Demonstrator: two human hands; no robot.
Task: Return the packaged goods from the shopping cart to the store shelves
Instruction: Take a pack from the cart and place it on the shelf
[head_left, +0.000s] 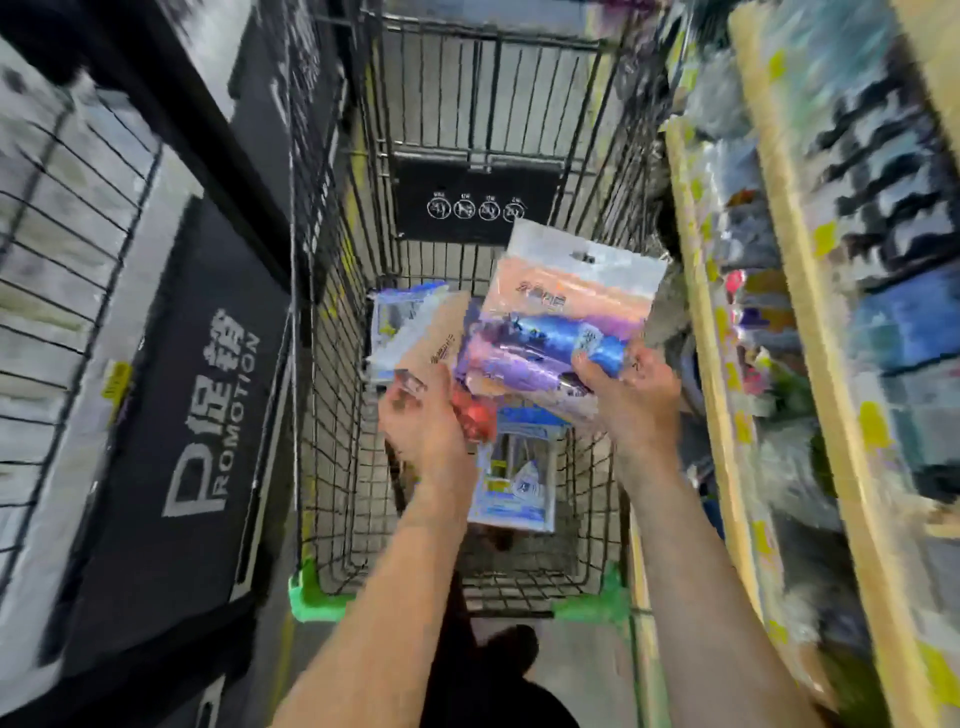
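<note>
Two hands, two packs over the cart

The left hand (423, 415) grips a brown pack (434, 345). The right hand (631, 395) is closed around a purple and blue pack (550, 322). Both packs are up above the black cart (337, 415), beside the shelves (779, 291)

A black promotion sign (208, 410) and wire rack (67, 208) stand left of the hands; blurred wooden-edged shelves (795, 322) rise right.
</note>
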